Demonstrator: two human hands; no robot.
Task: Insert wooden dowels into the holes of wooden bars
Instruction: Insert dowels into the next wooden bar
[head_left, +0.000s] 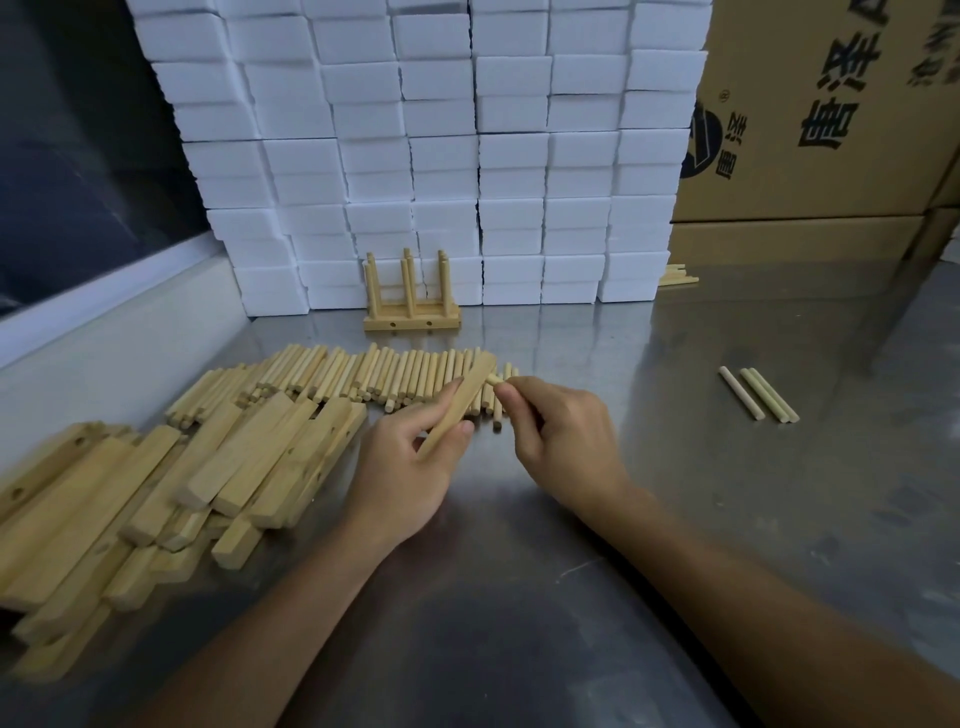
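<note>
My left hand (410, 467) grips a flat wooden bar (464, 402), tilted up and to the right above the steel table. My right hand (558, 431) pinches a short wooden dowel (493, 380) whose tip meets the upper end of that bar. Just behind both hands lies a long row of loose dowels (363, 376). A heap of wooden bars (156, 499), some showing drilled holes, fills the table's left side. An assembled rack (413, 296) with upright dowels in two bars stands at the back.
A wall of white foam blocks (441, 156) rises behind the rack. Cardboard boxes (821, 130) stand at the back right. Three separate dowels (758, 394) lie on the steel table (675, 519) to the right, and a few more sticks (678, 275) lie by the boxes.
</note>
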